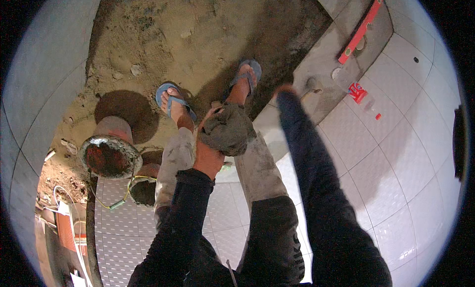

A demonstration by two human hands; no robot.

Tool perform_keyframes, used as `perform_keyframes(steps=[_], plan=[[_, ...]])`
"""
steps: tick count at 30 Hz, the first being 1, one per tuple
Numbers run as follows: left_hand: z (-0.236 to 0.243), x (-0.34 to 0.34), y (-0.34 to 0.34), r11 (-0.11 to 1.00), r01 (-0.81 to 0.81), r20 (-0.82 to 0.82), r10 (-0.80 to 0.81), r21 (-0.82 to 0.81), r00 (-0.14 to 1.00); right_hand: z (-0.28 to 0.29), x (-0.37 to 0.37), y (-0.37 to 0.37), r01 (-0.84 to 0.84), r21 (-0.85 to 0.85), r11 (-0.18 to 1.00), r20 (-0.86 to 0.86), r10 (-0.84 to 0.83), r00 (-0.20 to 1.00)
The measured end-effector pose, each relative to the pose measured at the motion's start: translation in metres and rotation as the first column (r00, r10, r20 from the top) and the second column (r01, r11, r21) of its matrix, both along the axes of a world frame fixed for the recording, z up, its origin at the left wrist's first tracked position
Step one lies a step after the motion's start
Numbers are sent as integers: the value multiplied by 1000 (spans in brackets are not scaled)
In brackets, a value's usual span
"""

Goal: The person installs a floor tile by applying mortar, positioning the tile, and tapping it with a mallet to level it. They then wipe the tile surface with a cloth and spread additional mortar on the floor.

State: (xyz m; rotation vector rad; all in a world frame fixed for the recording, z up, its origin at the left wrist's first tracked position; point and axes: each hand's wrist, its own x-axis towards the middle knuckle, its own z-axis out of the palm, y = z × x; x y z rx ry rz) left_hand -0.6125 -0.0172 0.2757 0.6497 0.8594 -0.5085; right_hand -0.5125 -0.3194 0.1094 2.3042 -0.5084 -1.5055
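Observation:
My left hand is wrapped round a crumpled grey-brown lump, held above my legs and sandalled feet. Whether the lump is cloth or mortar, I cannot make out. Most of my left fingers are hidden behind it. Out to the right, my right arm stretches forward over the edge of the tiles. Only a small, blurred part of my right hand shows past the dark sleeve, with its fingers hidden. Close to it, a small dark object with a light handle lies on the grey strip.
A crusted bucket stands left, beside a smaller bucket with a cord handle. A red spirit level lies at far right. Nearer are a clear bottle with a red label and pale floor tiles. Brown sandy ground spreads ahead.

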Motion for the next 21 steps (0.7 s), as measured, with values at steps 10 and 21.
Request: perform_keyframes(steps=[10,21], plan=[[17,-3,7,941,201,117,-240,273,964,-55,-37,-58,-169,-54,984,-319,143,937],[-2,-36,-2,793,390,131,-499,468,857,50,-97,77,335,76,939,91,-341,936]])
